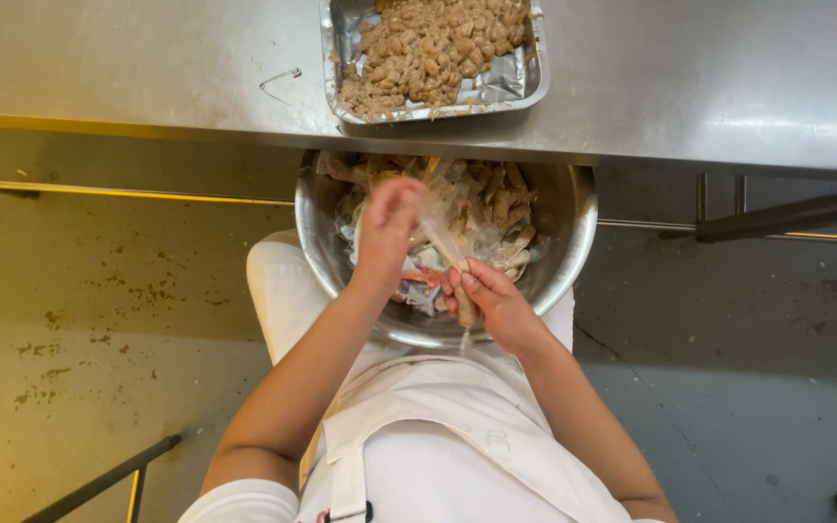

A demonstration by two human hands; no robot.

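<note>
While we sit with a steel bowl (573, 247) on our lap, just below the edge of the steel tabletop (709, 77), both our hands work inside it over a heap of brown peeled skins and pale scraps (501, 208). Our left hand (387, 228) is raised above the heap with its fingers pinched closed on the upper end of a thin, clear, stretchy skin (446, 232), which runs as a taut strip down to our right hand (496, 302). Our right hand sits near the bowl's near rim, its fingers clenched around a small pale-brown sausage-like piece (465, 308) at the lower end of that skin. On the tabletop beyond the bowl stands a foil tray (525, 77) heaped with similar pale-brown pieces (428, 48), and a bent wire clip (281, 80) lies just to the tray's left. We wear a white apron (438, 436) over white trousers, and the floor (79, 329) below is stained
</note>
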